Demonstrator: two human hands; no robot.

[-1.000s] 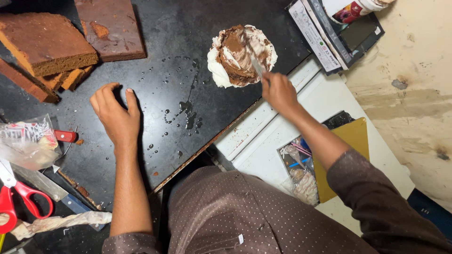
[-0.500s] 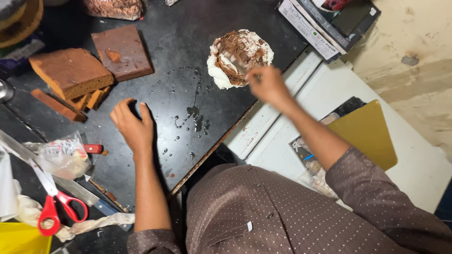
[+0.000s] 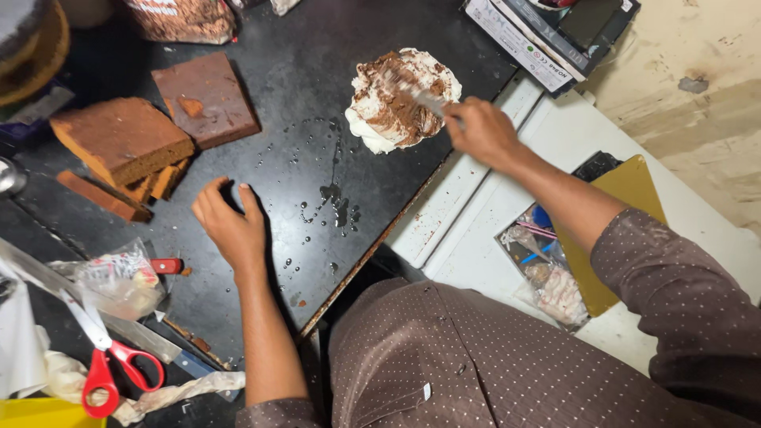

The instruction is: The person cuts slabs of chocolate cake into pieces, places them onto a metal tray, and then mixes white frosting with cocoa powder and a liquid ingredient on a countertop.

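A: Our right hand grips a knife in the cream mound at the worktop edge; a hard push could tip it off.

B: Left hand lies open, flat, empty. Since before, the view dropped; the scissors show fully.

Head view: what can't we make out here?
- Tool in the right hand: motion-blurred over the cream mound, kind unclear; the fingers hide its handle.
- Cake, top left: cut off by the frame edge.
- Left hand: palm down on the counter, underside hidden.
- Bag contents: too small.
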